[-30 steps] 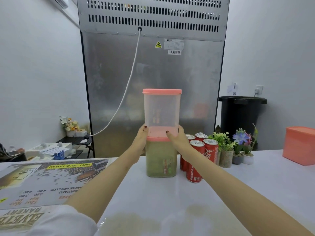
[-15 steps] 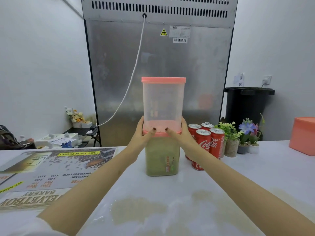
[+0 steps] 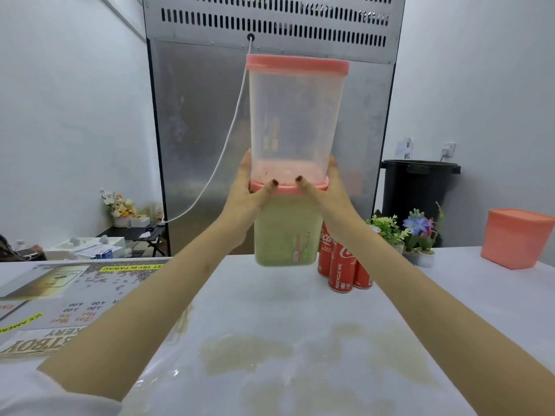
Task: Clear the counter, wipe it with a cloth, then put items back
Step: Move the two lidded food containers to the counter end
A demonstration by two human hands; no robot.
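Clear tub point(image 3: 295, 121) stacked on green tub point(image 3: 285, 235).
The left hand point(image 3: 244, 193) and right hand point(image 3: 327, 193) clasp the green tub's lid point(image 3: 288, 188), fingers curled.

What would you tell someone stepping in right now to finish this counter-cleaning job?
Left hand and right hand: both grip the green-filled container at its pink lid, with the clear container stacked on top. The stack seems lifted just off the counter.
On the counter: cola cans, potted plants, pink box, menu sheet.
Done: little; clearing appears underway.
Left: set the stack aside, clear the rest, wipe the brownish patches (no cloth in view), put everything back.
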